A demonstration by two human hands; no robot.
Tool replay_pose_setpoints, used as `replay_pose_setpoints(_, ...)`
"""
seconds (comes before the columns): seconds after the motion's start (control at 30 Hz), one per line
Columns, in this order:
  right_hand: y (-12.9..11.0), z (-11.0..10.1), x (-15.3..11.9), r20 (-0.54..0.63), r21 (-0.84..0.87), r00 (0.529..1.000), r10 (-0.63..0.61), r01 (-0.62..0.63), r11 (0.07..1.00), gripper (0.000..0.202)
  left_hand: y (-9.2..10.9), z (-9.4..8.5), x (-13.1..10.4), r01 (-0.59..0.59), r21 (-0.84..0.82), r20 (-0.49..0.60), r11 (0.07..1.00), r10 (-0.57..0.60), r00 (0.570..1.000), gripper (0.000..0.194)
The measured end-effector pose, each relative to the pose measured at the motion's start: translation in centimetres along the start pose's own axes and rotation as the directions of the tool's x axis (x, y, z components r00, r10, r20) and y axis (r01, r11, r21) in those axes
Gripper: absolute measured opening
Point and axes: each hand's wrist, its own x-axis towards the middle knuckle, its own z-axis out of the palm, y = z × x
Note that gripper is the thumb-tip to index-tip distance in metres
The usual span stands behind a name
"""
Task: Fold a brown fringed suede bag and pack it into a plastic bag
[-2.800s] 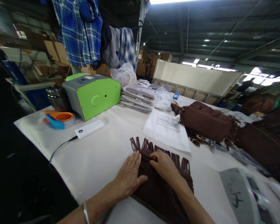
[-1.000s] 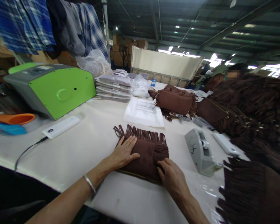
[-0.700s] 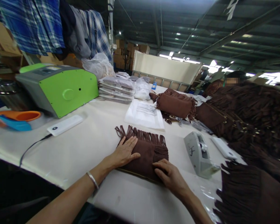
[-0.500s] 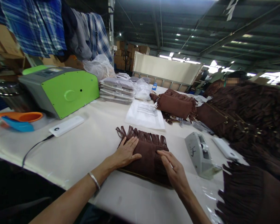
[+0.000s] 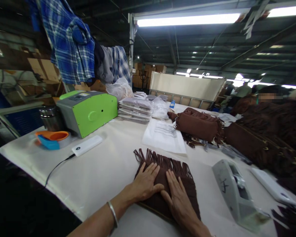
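Note:
A dark brown fringed bag (image 5: 162, 177) lies flat on the white table, its fringe pointing away from me and a zipper edge facing me. My left hand (image 5: 146, 182) rests on the bag's left part with fingers stretched out; a silver bangle circles that wrist. Flat on the middle and right of the bag is my right hand (image 5: 179, 199), fingers extended. The two thumbs come close together over the bag. Both hands press on its surface without gripping it. Part of the bag is covered by the hands.
Right of the bag stands a grey tape dispenser (image 5: 236, 194), with a white power bank (image 5: 272, 184) beyond. More brown bags (image 5: 199, 125) are piled behind. A paper sheet (image 5: 164, 136), a green machine (image 5: 96, 113), stacked packets (image 5: 134, 110) and another corded power bank (image 5: 87, 145) occupy the left and back.
My right hand has gone from the bag's right side, fingers bent, to lying flat nearer my left hand. The camera view has shifted, so things appear lower and further right.

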Motion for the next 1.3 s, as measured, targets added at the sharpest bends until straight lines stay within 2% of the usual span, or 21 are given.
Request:
replay_pose_setpoints(0.07, 0.1, -0.7, 0.1, 0.012, 0.12, 0.999, 0.038, -0.039, 0.992, 0.067, -0.4, -0.8, -0.1, -0.018, -0.028, -0.042, 0.999, 0.017, 0.999, 0.076)
replay_pose_setpoints(0.1, 0.5, -1.4, 0.2, 0.0, 0.202, 0.997, 0.074, -0.072, 0.977, 0.067, -1.0, -1.3, -0.1, -0.006, -0.062, -0.118, 0.998, -0.001, 0.993, 0.074)
replay_pose_setpoints(0.13, 1.2, -2.3, 0.3, -0.029, 0.295, 0.991, 0.128, -0.114, 0.949, 0.068, -1.8, -1.9, -0.1, 0.028, -0.129, -0.22, 0.991, -0.056, 0.974, 0.072)
replay_pose_setpoints(0.2, 3.4, -4.7, 0.6, -0.092, 0.498, 0.953, 0.29, -0.208, 0.842, 0.069, -4.1, -3.1, -0.1, 0.152, -0.411, -0.36, 0.899, -0.313, 0.879, 0.068)
replay_pose_setpoints(0.27, 6.7, -6.9, 0.9, -0.078, 0.7, 0.868, 0.49, -0.302, 0.647, 0.068, -6.7, -4.3, -0.1, 0.274, -0.697, -0.244, 0.663, -0.579, 0.778, 0.069)
replay_pose_setpoints(0.3, 8.6, -7.7, 1.1, -0.02, 0.797, 0.82, 0.572, -0.332, 0.504, 0.068, -7.9, -4.7, -0.2, 0.322, -0.769, -0.152, 0.552, -0.648, 0.747, 0.071)
replay_pose_setpoints(0.33, 10.5, -8.2, 1.3, 0.06, 0.872, 0.768, 0.638, -0.351, 0.34, 0.068, -8.8, -5.1, -0.3, 0.358, -0.814, -0.061, 0.457, -0.681, 0.73, 0.073)
replay_pose_setpoints(0.4, 13.7, -8.6, 2.0, 0.254, 0.919, 0.692, 0.676, -0.391, 0.055, 0.064, -10.1, -5.7, -0.3, 0.377, -0.884, 0.099, 0.277, -0.678, 0.728, 0.074)
replay_pose_setpoints(0.47, 15.7, -8.5, 2.9, 0.401, 0.896, 0.66, 0.635, -0.428, -0.119, 0.058, -10.7, -5.9, -0.1, 0.366, -0.93, 0.267, 0.031, -0.628, 0.731, 0.071)
replay_pose_setpoints(0.53, 16.2, -8.5, 4.2, 0.472, 0.868, 0.665, 0.579, -0.465, -0.173, 0.053, -10.8, -6.0, 0.6, 0.365, -0.919, 0.382, -0.149, -0.564, 0.732, 0.065)
replay_pose_setpoints(0.6, 15.8, -8.6, 5.7, 0.495, 0.851, 0.676, 0.546, -0.503, -0.149, 0.049, -10.7, -5.9, 1.8, 0.374, -0.906, 0.42, -0.197, -0.518, 0.745, 0.058)
replay_pose_setpoints(0.73, 14.5, -8.5, 8.9, 0.49, 0.833, 0.718, 0.495, -0.554, -0.021, 0.052, -10.6, -5.5, 4.6, 0.385, -0.895, 0.446, -0.224, -0.43, 0.785, 0.053)
replay_pose_setpoints(0.8, 14.2, -8.0, 10.0, 0.469, 0.797, 0.721, 0.51, -0.594, 0.107, 0.055, -10.5, -5.2, 6.0, 0.409, -0.889, 0.457, -0.205, -0.387, 0.801, 0.052)
replay_pose_setpoints(0.87, 13.7, -7.5, 10.9, 0.395, 0.679, 0.745, 0.537, -0.631, 0.375, 0.05, -10.3, -4.9, 7.5, 0.426, -0.894, 0.448, -0.139, -0.322, 0.834, 0.051)
replay_pose_setpoints(0.93, 12.8, -6.9, 11.4, 0.264, 0.43, 0.815, 0.516, -0.578, 0.693, 0.048, -10.0, -4.7, 9.1, 0.433, -0.901, 0.427, -0.033, -0.252, 0.869, 0.051)
replay_pose_setpoints(1.0, 11.3, -6.3, 11.8, 0.14, 0.13, 0.88, 0.454, -0.47, 0.873, 0.05, -9.5, -4.3, 10.8, 0.453, -0.884, 0.426, 0.112, -0.206, 0.881, 0.053)
replay_pose_setpoints(1.03, 10.5, -5.9, 12.0, 0.093, 0.009, 0.901, 0.424, -0.426, 0.904, 0.049, -9.2, -4.2, 11.7, 0.468, -0.856, 0.431, 0.219, -0.198, 0.881, 0.053)
replay_pose_setpoints(1.1, 8.9, -5.3, 12.5, 0.035, -0.157, 0.93, 0.366, -0.356, 0.921, 0.046, -8.3, -3.8, 13.2, 0.457, -0.736, 0.405, 0.5, -0.215, 0.889, 0.052)
replay_pose_setpoints(1.17, 7.9, -4.6, 12.9, 0.046, -0.242, 0.96, 0.277, -0.258, 0.935, 0.041, -7.2, -3.5, 14.2, 0.351, -0.51, 0.299, 0.785, -0.22, 0.928, 0.048)
replay_pose_setpoints(1.23, 7.6, -4.2, 13.3, 0.104, -0.282, 0.979, 0.176, -0.14, 0.949, 0.036, -6.2, -3.2, 14.7, 0.219, -0.267, 0.189, 0.939, -0.172, 0.967, 0.042)
replay_pose_setpoints(1.3, 7.8, -3.9, 13.7, 0.169, -0.29, 0.983, 0.071, -0.019, 0.957, 0.031, -5.5, -2.9, 14.9, 0.1, -0.11, 0.144, 0.989, -0.084, 0.986, 0.036)
